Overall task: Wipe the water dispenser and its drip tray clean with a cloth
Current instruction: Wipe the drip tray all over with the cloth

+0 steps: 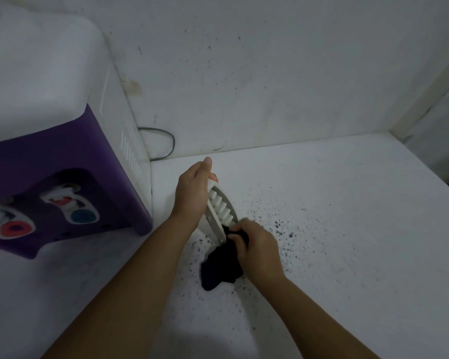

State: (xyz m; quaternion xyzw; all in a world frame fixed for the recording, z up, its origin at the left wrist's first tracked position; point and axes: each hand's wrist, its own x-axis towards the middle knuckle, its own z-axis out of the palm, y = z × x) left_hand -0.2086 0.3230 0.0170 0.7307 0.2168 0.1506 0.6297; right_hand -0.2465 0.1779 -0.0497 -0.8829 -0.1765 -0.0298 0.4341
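Observation:
The water dispenser [62, 161], white with a purple front and two taps, stands at the left. Its white slotted drip tray [221, 206] is off the machine and tilted on edge above the white surface. My left hand [192, 193] grips the tray's upper end. My right hand [254, 244] holds a dark cloth [218, 268] bunched against the tray's lower end. The loose part of the cloth hangs down below my right hand.
Both hands work over a white counter [347, 229] speckled with dark spots. A grey cable [166, 141] loops against the back wall behind the dispenser. A wall corner rises at the far right.

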